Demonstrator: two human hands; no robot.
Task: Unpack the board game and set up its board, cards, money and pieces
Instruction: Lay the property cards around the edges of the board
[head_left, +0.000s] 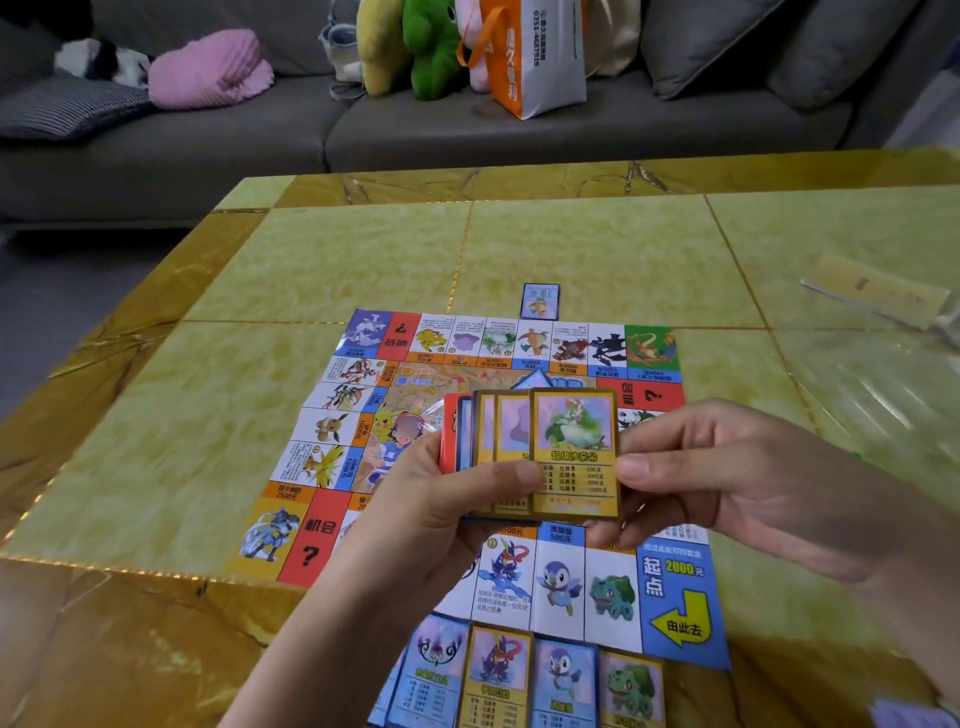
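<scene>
Centre frame, above the board, a left hand grips a fan of cards, thumb pressed across their lower faces and fingers curled behind. The right hand pinches the front card by its right edge, thumb on the face and fingers behind it. The cards face the camera upright, long axis running top to bottom of the frame and picture halves uppermost. The fan spreads to the left, with red-edged cards at its far left.

The board lies flat and unfolded on the table. Its blue start corner is at lower right, with a yellow arrow pointing left. A row of face-up cards lies along the board's lower edge, long axes top to bottom and tops toward the board. A lone card sits just past the upper edge, also lengthwise top to bottom. A sofa and a bag fill the upper frame.
</scene>
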